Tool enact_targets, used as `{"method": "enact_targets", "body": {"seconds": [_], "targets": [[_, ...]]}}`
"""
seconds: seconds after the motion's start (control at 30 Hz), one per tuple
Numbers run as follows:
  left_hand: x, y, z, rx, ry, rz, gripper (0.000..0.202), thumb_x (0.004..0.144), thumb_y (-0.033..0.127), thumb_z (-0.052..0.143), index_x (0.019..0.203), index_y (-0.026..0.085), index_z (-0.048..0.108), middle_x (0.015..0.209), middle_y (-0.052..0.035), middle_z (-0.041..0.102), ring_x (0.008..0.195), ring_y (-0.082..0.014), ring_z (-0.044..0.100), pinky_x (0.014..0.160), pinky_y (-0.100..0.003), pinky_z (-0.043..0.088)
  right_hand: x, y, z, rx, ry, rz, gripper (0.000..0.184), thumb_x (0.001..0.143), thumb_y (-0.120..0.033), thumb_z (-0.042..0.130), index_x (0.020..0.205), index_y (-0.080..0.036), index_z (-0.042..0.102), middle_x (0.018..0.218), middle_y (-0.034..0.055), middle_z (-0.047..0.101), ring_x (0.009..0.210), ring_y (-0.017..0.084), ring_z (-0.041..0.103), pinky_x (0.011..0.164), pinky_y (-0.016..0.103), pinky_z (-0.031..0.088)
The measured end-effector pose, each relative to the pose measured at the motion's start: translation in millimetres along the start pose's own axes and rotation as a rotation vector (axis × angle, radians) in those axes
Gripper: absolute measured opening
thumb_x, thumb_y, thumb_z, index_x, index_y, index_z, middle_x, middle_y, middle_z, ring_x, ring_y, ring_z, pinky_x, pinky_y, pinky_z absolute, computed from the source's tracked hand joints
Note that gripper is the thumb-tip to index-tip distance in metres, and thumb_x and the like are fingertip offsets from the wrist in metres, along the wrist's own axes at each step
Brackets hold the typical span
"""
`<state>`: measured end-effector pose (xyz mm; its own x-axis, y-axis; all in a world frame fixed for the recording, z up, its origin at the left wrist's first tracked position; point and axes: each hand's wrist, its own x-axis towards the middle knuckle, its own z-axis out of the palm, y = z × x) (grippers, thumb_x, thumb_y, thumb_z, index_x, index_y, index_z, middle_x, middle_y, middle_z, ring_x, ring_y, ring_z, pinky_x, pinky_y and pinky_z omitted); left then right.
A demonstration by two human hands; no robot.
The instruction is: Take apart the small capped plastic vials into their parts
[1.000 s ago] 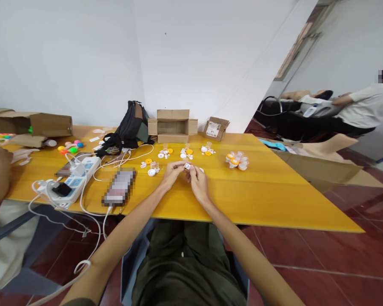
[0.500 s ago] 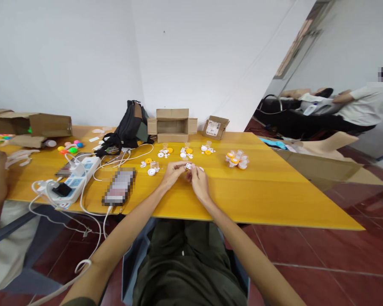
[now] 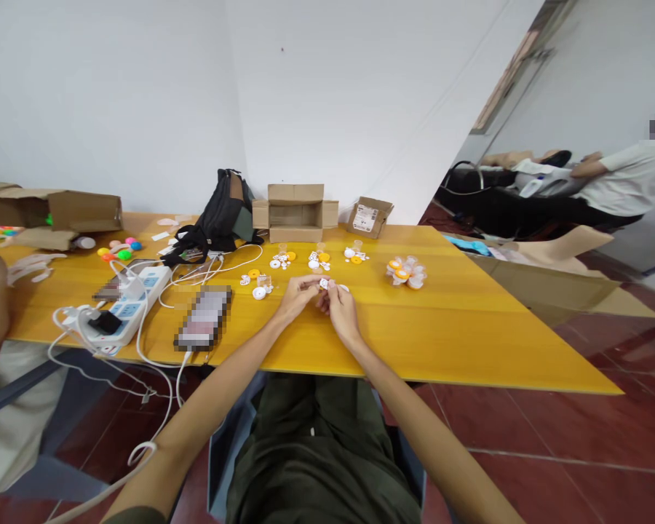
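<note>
White piece [image 3: 324, 284] sits pinched by left hand [image 3: 296, 297] and right hand [image 3: 343, 310].

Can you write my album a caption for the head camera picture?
Left hand and right hand hold a small white piece over the yellow table.

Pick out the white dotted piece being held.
The dotted piece held between the left hand and right hand; other dotted pieces lie in small groups on the table.

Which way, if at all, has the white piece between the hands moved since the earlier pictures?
Yes: the white piece moved slightly right, judged against the open cardboard box.
</note>
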<state>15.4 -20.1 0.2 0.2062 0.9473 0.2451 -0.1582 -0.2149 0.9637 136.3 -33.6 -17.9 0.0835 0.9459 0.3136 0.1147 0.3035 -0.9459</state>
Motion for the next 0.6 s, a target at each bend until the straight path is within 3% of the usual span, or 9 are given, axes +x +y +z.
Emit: {"method": "enact_targets", "body": {"seconds": [0.6], "targets": [[2.6,-5.4,1.2,0.022,0.006,0.023,0.034,0.069,0.036,0.072,0.093,0.013,0.079,0.069,-0.0032,0.073,0.054,-0.0123,0.058,0.061,-0.027,0.052,-0.8,2.5,-2.4,-0.055,0.01,-0.031,0.058,0.087,-0.075,0.038,0.062,-0.025,0.051,0.053,0.0002,0.058,0.048,0.016,0.052,0.05,0.029,0.044]]}}
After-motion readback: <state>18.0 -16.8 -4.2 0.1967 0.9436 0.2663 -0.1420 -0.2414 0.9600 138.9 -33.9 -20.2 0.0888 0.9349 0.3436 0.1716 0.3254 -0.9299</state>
